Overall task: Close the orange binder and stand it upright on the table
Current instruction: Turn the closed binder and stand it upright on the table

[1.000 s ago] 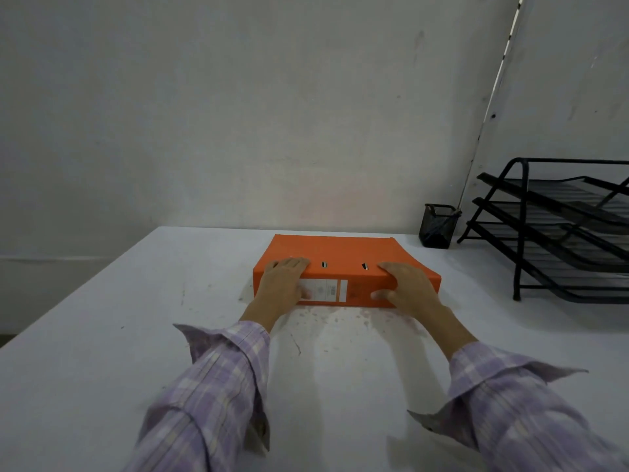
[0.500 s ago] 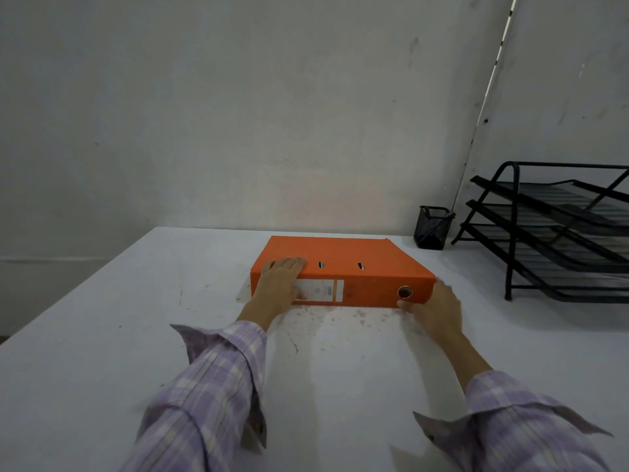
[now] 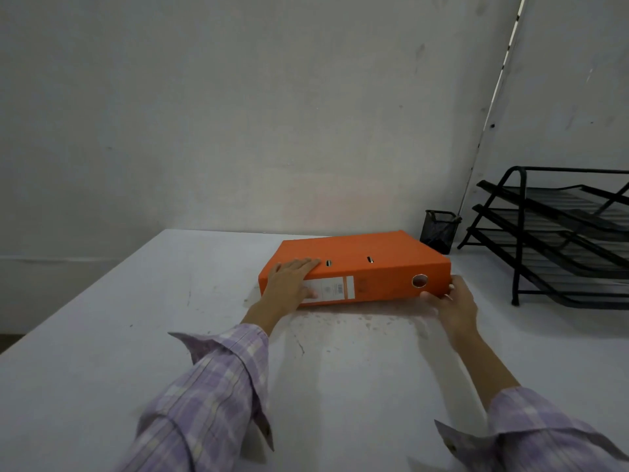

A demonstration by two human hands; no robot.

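The orange binder (image 3: 360, 257) lies closed and flat on the white table (image 3: 136, 335), its spine with a white label and a finger hole facing me. Its right end looks slightly raised. My left hand (image 3: 291, 282) rests flat over the left end, fingers on the cover and thumb on the spine label. My right hand (image 3: 451, 303) cups the binder's right near corner, fingers curled under and around the end.
A black mesh pen cup (image 3: 439, 229) stands just behind the binder's right end. A black three-tier wire tray rack (image 3: 558, 233) fills the table's right side. Walls close off the back and right; the table's left edge runs diagonally.
My right hand slid from the top of the spine to the binder's right corner, uncovering the finger hole. The binder's right end has lifted a little. My left hand stayed put.
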